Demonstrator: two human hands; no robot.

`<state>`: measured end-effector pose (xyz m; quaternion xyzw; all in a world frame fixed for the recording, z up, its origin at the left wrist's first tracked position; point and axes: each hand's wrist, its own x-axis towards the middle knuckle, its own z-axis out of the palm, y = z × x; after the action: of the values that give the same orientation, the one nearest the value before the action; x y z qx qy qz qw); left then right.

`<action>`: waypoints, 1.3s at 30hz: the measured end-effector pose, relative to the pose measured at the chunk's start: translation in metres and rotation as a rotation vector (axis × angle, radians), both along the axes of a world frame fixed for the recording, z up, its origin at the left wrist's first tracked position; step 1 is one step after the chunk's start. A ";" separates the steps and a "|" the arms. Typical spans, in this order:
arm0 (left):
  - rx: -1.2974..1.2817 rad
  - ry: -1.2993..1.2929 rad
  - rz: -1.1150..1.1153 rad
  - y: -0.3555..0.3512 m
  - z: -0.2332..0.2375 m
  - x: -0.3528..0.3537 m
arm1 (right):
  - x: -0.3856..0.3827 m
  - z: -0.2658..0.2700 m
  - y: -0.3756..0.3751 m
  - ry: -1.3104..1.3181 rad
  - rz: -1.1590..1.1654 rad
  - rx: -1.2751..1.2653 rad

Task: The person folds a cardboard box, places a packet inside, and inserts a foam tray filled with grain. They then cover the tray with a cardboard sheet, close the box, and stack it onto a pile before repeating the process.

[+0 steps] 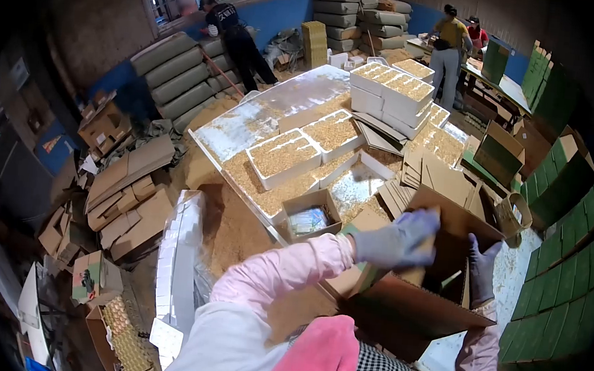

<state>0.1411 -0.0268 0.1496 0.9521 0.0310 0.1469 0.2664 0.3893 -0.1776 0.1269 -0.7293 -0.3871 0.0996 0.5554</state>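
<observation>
A tall open cardboard box (399, 311), brown inside with its flaps up, stands right in front of me on the table. My left hand (405, 241), in a grey-lilac glove, reaches across over its opening. Motion smears those fingers, and I cannot tell whether the yellowish patch at them is something held. At the right wall, my gloved right hand (484, 269) grips the box edge, thumb on the inner side. Flat cardboard pieces (432, 172) lie just beyond the box. Left of it sits a small carton (315, 215) with blue-and-white packets inside.
White foam trays (281, 159) of sawdust-like grain cover part of the table (245, 128), with more trays stacked (389, 98) behind. Green cartons (557, 279) line the right side. Flattened cardboard (130, 199) lies at left. Other people work at the back, one by stacked sacks (173, 69).
</observation>
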 end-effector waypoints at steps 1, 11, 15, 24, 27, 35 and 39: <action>0.388 0.193 -0.053 -0.008 -0.010 0.001 | -0.016 0.006 -0.002 -0.014 0.017 -0.072; 0.539 -0.168 0.126 -0.021 0.010 0.016 | -0.021 0.015 -0.066 0.062 -0.031 -0.038; 0.312 -0.206 -0.025 -0.008 -0.034 0.017 | -0.054 0.003 -0.133 0.052 -0.137 0.597; 0.023 -0.026 -0.140 0.018 0.003 -0.021 | -0.088 0.015 -0.081 0.476 0.129 0.000; -0.581 -0.208 0.152 0.060 -0.034 -0.085 | -0.105 -0.057 -0.089 -0.160 0.375 -0.016; -0.902 -0.226 0.437 0.052 -0.162 -0.143 | -0.202 0.079 0.052 -0.276 0.422 -0.236; -1.941 -0.499 0.529 0.055 -0.059 -0.152 | -0.254 0.033 0.100 -0.438 0.703 -0.281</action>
<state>-0.0109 0.0284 0.0908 0.2329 0.2881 0.3057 0.8771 0.1352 -0.0772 0.1596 -0.6258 -0.7029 0.1774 0.2879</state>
